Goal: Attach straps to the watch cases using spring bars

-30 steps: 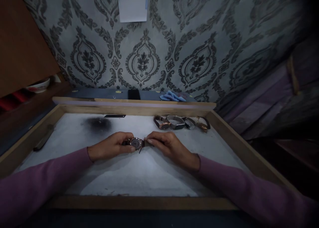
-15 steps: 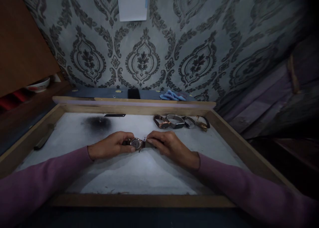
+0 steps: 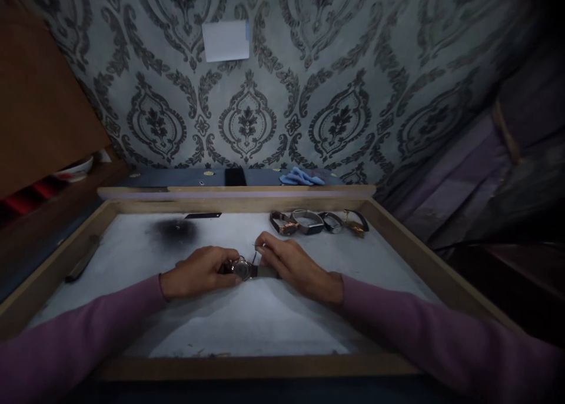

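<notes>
A wristwatch [image 3: 241, 269] with a round face and a dark strap [image 3: 266, 271] lies over the white board. My left hand [image 3: 200, 272] is closed on it, thumb and fingers on either side of the case. My right hand [image 3: 296, 264] is at the strap side, with thumb and forefinger pinched on a thin dark strip or pin [image 3: 255, 256] that stands up beside the case. What exactly this thin piece is cannot be made out. The far end of the strap runs under my right fingers.
A wooden-rimmed tray [image 3: 247, 366] surrounds the work. At its back right sit several watches [image 3: 308, 221]; a flat black blade-like piece [image 3: 203, 215] lies at the back left. A dark bar [image 3: 83, 260] leans at the left rim. Beyond are a blue cloth [image 3: 302, 176] and a black object [image 3: 235, 177].
The view has tilted up slightly. My right fingertips have risen a little away from the watch with the thin piece, and more of the strap shows. My left hand still holds the watch.
</notes>
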`<state>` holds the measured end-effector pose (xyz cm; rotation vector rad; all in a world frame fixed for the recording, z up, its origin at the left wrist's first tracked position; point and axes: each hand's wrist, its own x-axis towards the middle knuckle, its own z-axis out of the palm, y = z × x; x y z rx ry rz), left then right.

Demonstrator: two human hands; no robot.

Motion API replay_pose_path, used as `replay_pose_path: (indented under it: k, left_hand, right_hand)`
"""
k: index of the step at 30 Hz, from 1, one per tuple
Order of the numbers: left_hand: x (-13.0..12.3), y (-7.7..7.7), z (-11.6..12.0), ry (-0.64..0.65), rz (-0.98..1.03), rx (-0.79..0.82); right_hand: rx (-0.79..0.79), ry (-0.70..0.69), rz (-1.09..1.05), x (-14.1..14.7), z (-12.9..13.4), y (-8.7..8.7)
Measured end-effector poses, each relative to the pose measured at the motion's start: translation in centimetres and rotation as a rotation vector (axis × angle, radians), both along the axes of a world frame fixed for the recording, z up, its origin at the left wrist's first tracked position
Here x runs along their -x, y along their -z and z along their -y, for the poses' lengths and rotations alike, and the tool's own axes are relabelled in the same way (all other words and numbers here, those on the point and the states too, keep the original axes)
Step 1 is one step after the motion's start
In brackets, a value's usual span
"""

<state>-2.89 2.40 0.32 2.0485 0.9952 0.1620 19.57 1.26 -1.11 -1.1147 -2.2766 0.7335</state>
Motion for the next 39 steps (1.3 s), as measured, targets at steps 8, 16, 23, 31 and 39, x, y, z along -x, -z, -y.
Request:
replay_pose_path:
  k: [8,16,23,31,39]
  left_hand:
    - [-0.2,0.0,0.2,-0.005,-0.05,-0.069]
    - [-0.5,-0.4,-0.3,0.035,-0.008,-0.049]
    - [0.1,0.3,-0.7,0.042,0.018,-0.027]
    - [0.2,0.2,-0.8,0.025,0.107,0.082]
    - [0.4,0.5,-0.9,0.015,0.14,0.14]
  right_hand:
    - [-0.021,-0.024,0.051,-0.2,0.0,-0.4]
    - [0.266,0.069,-0.241,0.0,-0.2,-0.4]
    - [0.085,0.004,-0.169,-0.3,0.3,-0.3]
    - [0.035,-0.068,0.018,-1.3,-0.1,-0.5]
    - [0.089,-0.187,0.052,-1.8,-0.3,-0.8]
